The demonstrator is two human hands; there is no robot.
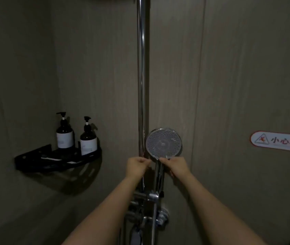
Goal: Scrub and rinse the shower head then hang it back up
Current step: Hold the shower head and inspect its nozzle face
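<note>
Shower head (163, 143) is what I look at first, though the biggest thing I see is the grey wall (229, 68) behind it, dim and streaked like wood. A long shiny pole (141, 68) runs straight up the wall. Just to the right of the pole, low down, sits the shower head, standing upright with its round face turned to me. The face is pale grey and full of tiny holes in rings, with a small dot in the middle and a bright silver rim around it. Its thin silver handle (158, 175) goes down from the round part to the taps (146, 197) below.

On the left, in the corner, a black shelf (57, 159) holds two dark pump bottles (64, 137) with white labels, side by side. On the right wall is a white sign (280, 141) with red letters and a small warning triangle.

My two bare arms reach up from the bottom. My left hand (137, 165) is curled shut by the pole, just left of the handle; I cannot tell what the grip holds. My right hand (176, 165) pinches the top of the handle, right under the round face, with its fingertips (162, 159) touching the metal.
</note>
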